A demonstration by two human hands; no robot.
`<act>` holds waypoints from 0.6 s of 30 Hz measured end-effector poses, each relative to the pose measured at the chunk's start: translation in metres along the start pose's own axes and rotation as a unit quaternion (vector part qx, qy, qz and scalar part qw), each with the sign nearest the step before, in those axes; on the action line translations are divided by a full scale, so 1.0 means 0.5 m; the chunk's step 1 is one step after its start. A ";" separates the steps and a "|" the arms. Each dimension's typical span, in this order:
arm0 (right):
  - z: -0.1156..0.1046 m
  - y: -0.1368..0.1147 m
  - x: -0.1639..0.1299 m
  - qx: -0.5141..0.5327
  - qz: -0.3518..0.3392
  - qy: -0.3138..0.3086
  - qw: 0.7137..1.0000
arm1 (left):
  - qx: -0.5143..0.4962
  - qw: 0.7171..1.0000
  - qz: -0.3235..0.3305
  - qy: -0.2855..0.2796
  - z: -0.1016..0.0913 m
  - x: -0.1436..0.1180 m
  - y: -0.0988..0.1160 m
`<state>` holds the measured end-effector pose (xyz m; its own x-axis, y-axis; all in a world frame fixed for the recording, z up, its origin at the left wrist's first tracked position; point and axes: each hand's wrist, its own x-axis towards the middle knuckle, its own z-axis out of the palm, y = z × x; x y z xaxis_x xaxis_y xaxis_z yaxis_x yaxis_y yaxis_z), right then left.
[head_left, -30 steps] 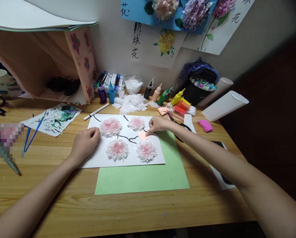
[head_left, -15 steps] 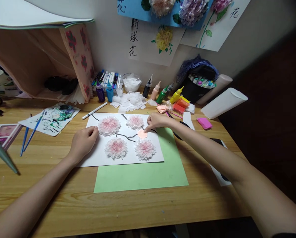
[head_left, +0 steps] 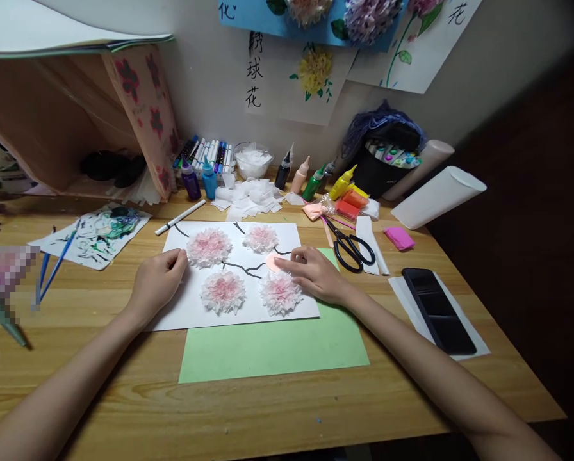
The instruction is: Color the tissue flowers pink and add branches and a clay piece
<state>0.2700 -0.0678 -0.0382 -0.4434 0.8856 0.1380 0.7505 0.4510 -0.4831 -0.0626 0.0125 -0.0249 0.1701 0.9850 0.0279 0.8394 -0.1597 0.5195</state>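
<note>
A small round peach-pink paper disc (head_left: pixel 272 262) lies flat on the white sheet (head_left: pixel 181 307), right of centre, over the black drawn branch (head_left: pixel 241 267). Four fluffy pink tissue flowers (head_left: pixel 209 247) sit around it, and the sheet overlaps a green sheet (head_left: pixel 272 349) on the bench (head_left: pixel 123 397).

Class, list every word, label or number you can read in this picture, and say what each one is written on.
"绣球花": black brush characters, top to bottom, on the white wall sheet with the yellow flower; the top character is less clear.
"花": on the white flower sheet at the upper right, cut by the frame edge.
"化"-like strokes on the blue poster: only the lower part shows, so not certain.
Paint bottles and markers: labels too small to read.
</note>
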 end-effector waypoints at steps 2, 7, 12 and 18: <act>0.002 0.002 0.002 -0.039 -0.007 -0.013 0.999 | 0.001 1.000 -0.003 0.000 -0.001 -0.001 0.002; 0.004 0.006 0.008 -0.039 -0.014 -0.011 0.999 | -0.003 1.000 -0.008 0.000 -0.001 -0.002 0.005; 0.006 0.006 0.010 -0.036 -0.002 -0.013 0.999 | 0.006 1.000 0.001 0.001 0.001 -0.002 0.004; 0.009 0.007 0.013 -0.049 0.009 -0.011 0.999 | 0.007 1.000 0.004 0.006 0.003 -0.001 0.001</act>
<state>0.2674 -0.0610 -0.0430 -0.4391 0.8917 0.1094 0.8027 0.4441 -0.3979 -0.0614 0.0119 -0.0257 0.1705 0.9844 0.0426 0.8453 -0.1684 0.5071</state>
